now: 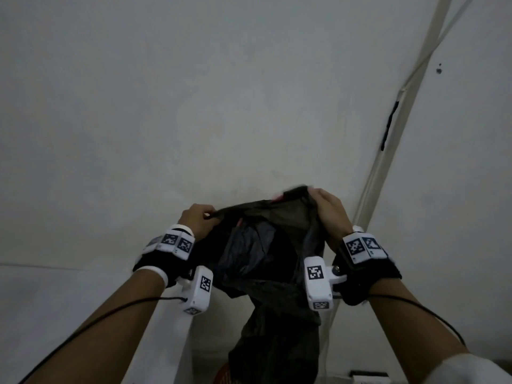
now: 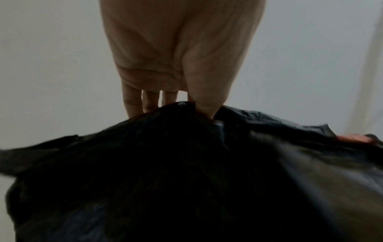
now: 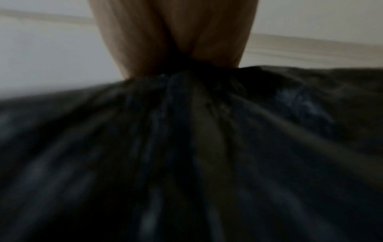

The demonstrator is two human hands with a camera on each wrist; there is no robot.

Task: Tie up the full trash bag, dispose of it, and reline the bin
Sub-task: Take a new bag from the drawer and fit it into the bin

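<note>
A black trash bag (image 1: pixel 263 261) hangs in front of me, its mouth stretched wide between both hands. My left hand (image 1: pixel 201 217) pinches the left edge of the rim. My right hand (image 1: pixel 327 209) grips the right edge, held a little higher. The bag's body drops down out of the bottom of the head view. In the left wrist view my left hand (image 2: pixel 180 101) pinches a gathered fold of the bag (image 2: pixel 186 172). In the right wrist view my right hand (image 3: pixel 174 54) squeezes bunched plastic of the bag (image 3: pixel 186 147). A bit of red (image 1: pixel 278 195) shows at the far rim.
A plain white wall (image 1: pixel 221 106) fills the space ahead. A pale pipe or trim strip (image 1: pixel 399 128) runs diagonally on the right. Something reddish (image 1: pixel 223 374) sits low beside the bag at the bottom edge.
</note>
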